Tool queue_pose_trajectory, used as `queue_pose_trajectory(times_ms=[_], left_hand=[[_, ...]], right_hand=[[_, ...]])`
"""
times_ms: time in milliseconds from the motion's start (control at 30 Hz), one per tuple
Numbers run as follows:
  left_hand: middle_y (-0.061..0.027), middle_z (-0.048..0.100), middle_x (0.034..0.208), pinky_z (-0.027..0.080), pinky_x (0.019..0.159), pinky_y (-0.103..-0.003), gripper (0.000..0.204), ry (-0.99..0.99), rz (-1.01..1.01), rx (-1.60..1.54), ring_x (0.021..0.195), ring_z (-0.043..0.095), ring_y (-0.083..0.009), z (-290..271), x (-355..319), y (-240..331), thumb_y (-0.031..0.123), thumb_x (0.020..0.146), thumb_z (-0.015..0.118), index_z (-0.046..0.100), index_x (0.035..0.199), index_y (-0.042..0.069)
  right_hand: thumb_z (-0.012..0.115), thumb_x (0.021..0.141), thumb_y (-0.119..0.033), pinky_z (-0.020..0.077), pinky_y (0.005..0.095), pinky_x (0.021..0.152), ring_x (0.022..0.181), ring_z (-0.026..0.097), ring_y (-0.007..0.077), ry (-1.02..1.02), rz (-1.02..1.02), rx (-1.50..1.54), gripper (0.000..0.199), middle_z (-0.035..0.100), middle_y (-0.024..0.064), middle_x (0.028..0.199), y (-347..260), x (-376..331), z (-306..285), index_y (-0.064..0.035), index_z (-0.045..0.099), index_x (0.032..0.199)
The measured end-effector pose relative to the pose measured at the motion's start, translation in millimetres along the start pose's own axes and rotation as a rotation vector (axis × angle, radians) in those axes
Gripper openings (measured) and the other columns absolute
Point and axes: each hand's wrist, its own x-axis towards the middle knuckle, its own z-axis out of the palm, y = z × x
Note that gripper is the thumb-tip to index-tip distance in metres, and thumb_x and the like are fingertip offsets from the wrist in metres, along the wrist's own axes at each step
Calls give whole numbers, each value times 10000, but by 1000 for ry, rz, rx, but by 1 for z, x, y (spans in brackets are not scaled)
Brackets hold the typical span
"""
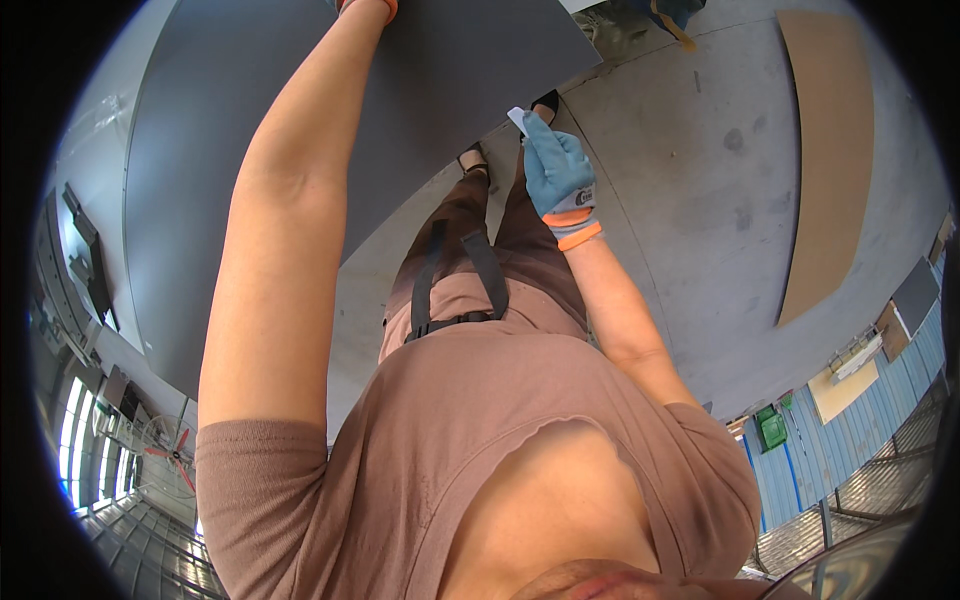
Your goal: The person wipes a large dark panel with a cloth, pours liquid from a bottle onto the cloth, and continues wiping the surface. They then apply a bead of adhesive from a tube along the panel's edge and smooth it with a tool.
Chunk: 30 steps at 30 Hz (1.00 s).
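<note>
My right hand (558, 175) wears a blue glove with an orange cuff and pinches a small white piece (517, 118) at the lower edge of a large dark grey panel (250, 150). My left arm reaches up along the panel. Of my left hand (375, 5), only the orange glove cuff shows at the top edge, so its grip is hidden. The panel stands in front of me, over my legs and dark shoes (473, 158).
A concrete floor (700, 200) lies below, with a long brown board (825, 150) on it at the right. A green bin (772, 428) and blue corrugated wall stand at the lower right. A fan (170, 455) and windows are at the lower left.
</note>
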Motion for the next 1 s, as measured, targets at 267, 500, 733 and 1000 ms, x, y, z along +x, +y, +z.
queue_pose_trajectory(times_ms=[267,500,733,1000], left_hand=[[-162,563,1494,253,1229,-486,554,30,6,-4,1465,422,-319,9,3,-8,461,1018,450,632,1373,77],[-153,564,1495,251,1231,-485,552,2,-8,-11,1462,424,-318,7,2,-5,460,1018,452,627,1381,83],[-141,559,1505,241,1235,-490,548,-19,-22,-10,1473,412,-311,0,-3,3,461,1019,451,628,1383,91],[-120,549,1524,226,1242,-489,549,0,-19,-8,1482,401,-311,7,0,3,460,1026,444,627,1391,93]], right_hand=[[746,876,-125,572,430,606,686,683,338,-84,120,-33,421,657,115,903,9,-24,-4,-203,724,1290],[754,881,-144,575,434,607,683,683,338,-43,90,-4,410,656,114,895,-7,-8,-15,-210,727,1285],[743,894,-114,563,414,618,705,680,300,-62,85,-76,391,677,113,885,-21,7,-19,-172,727,1280],[747,887,-89,561,416,622,712,686,323,-172,95,-71,398,679,138,869,-21,3,-19,-177,735,1275]])
